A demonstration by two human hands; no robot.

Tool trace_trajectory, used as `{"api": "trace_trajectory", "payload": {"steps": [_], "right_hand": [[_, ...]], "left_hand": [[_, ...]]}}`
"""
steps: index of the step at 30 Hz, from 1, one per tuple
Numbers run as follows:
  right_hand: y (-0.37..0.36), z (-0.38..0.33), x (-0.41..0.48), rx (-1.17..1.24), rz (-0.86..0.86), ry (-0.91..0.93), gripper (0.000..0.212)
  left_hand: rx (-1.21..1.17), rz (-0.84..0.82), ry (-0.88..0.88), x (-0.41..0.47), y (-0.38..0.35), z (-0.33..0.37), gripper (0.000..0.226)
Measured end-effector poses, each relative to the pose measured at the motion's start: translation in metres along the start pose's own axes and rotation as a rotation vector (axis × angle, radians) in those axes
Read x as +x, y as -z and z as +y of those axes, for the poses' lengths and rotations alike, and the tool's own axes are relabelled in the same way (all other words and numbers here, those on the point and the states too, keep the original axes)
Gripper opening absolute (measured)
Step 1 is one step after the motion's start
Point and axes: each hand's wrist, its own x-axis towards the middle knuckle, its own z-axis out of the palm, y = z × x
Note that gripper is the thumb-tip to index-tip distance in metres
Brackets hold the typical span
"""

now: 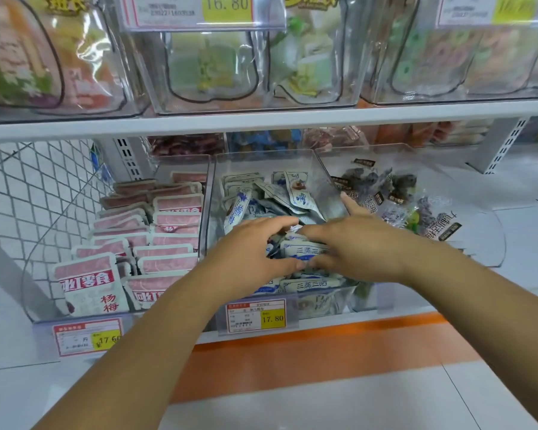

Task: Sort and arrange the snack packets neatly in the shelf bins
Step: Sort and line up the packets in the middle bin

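Three clear bins sit side by side on the lower shelf (292, 333): the left bin (38, 308) holds rows of pink packets (174, 218), the middle bin (210, 212) a loose heap of blue-and-white packets (295, 197), the right bin (491, 240) dark packets (395, 197). Both hands reach into the middle bin. The left hand (249, 246) and right hand (357, 240), fingers curled, gather blue-and-white packets between them.

Under the fingers (280, 226) of both hands lie white-and-blue packets (305, 249) of smooth plastic film with a soft sheen. The middle bin (263, 164) around the fingers is clear glossy plastic. Left of the fingers, the pink packets (174, 218) look matt. Right of them, the dark sweets (395, 193) sit in crinkled transparent wrap. Above the fingers, the shelf edge (261, 121) looks like smooth white painted metal.
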Motion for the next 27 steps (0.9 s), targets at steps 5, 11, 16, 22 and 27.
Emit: {"api": "trace_trajectory", "payload": {"steps": [5, 11, 16, 22, 27], "right_hand": [[0.029, 0.027, -0.022, 0.540, 0.168, -0.034, 0.027], [0.004, 0.045, -0.007, 0.391, 0.357, -0.084, 0.014], [-0.001, 0.034, -0.002, 0.229, 0.279, -0.237, 0.029], [0.004, 0.012, 0.012, 0.022, 0.114, -0.362, 0.037], [-0.004, 0.026, 0.010, 0.295, 0.251, -0.298, 0.007]], "left_hand": [[-0.064, -0.012, 0.019, 0.005, -0.003, 0.003, 0.050], [-0.054, 0.024, -0.006, 0.014, -0.003, 0.002, 0.013], [0.044, 0.006, 0.014, 0.005, 0.004, -0.006, 0.019], [-0.020, -0.031, 0.020, 0.005, 0.009, -0.010, 0.014], [-0.085, -0.074, -0.001, 0.005, 0.008, -0.015, 0.014]]}}
